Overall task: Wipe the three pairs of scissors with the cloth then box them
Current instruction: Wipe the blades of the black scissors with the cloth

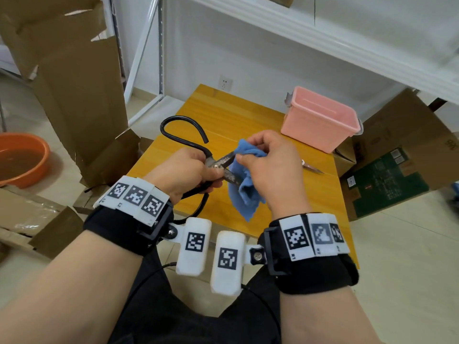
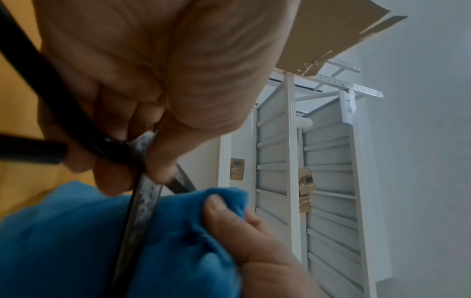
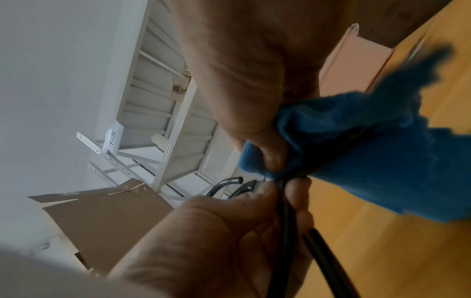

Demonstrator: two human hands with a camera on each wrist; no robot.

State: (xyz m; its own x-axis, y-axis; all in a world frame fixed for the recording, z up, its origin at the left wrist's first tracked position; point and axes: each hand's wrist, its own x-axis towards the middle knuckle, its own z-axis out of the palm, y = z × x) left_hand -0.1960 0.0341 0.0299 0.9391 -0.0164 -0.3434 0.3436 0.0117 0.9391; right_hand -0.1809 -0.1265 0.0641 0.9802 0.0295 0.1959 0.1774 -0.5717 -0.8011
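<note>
Wooden table [image 1: 260, 112], second scissors [image 1: 313, 168] half-hidden behind right hand [image 1: 270, 170]

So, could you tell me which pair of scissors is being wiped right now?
The black-handled scissors gripped by the left hand; the other visible pair lies untouched on the table.

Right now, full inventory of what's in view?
scissors: one, large, black loop handles, dull metal blades, held above the table
cloth: one, blue, wrapped on a blade
second blade tip: one, metal, on the table right of the hands, mostly hidden
box: one, pink, far right of the table, inside not visible
table: one, yellow wood
basin: one, orange, floor at left
cardboard: several brown pieces, left and right
shelving: white, behind
left hand: grips the scissors near the pivot
right hand: pinches the cloth
</note>
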